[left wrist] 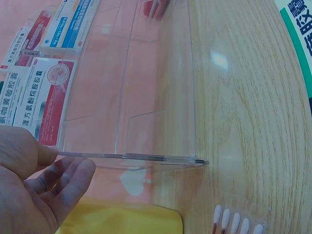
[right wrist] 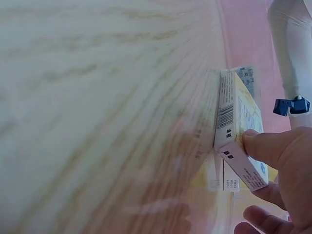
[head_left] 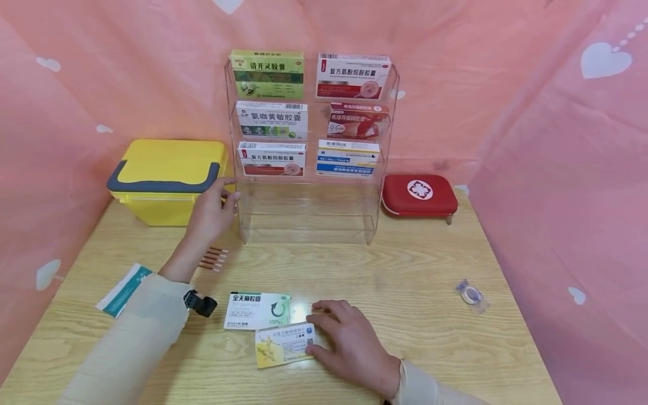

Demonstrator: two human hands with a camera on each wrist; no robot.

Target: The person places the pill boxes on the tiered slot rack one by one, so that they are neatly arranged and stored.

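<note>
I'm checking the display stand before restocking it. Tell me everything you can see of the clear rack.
The clear rack looks like transparent acrylic, standing upright at the back of the wooden table against the pink backdrop. It has stepped tiers in two columns. The upper three tiers hold six medicine boxes; the lowest tier shows none. The left hand touches its left side wall.

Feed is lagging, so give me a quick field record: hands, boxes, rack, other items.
left hand: fingers on the left edge of the clear rack
right hand: grips the yellow box on the table
beside it: green-white box, lying flat
rack: six boxes on the upper three tiers, lowest tier bare
left of rack: yellow case, cotton swabs
right of rack: red pouch, tape roll
</note>
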